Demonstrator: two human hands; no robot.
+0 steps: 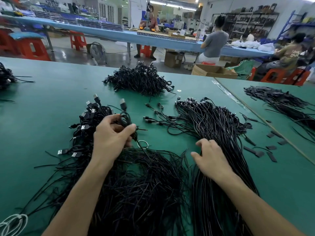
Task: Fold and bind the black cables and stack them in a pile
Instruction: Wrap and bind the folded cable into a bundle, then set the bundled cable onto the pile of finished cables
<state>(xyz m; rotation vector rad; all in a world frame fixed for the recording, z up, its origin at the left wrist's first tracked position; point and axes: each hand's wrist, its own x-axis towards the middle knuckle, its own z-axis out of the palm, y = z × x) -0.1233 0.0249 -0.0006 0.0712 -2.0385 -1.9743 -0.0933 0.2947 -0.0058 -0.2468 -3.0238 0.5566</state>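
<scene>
My left hand grips a folded black cable, its USB plug sticking up above my fingers, with a thin tie end poking out to the right. My right hand rests with loosely curled fingers on a long bundle of straight black cables and holds nothing that I can see. A heap of thin black twist ties lies between my forearms. Bound cables lie in a pile left of my left hand. A larger pile of bound cables sits farther back on the green table.
A small metal ring lies on the ties by my left hand. Black flat strips cover the table at right, with scraps near them. More cables sit at the far left. A white cord lies bottom left. People work at benches behind.
</scene>
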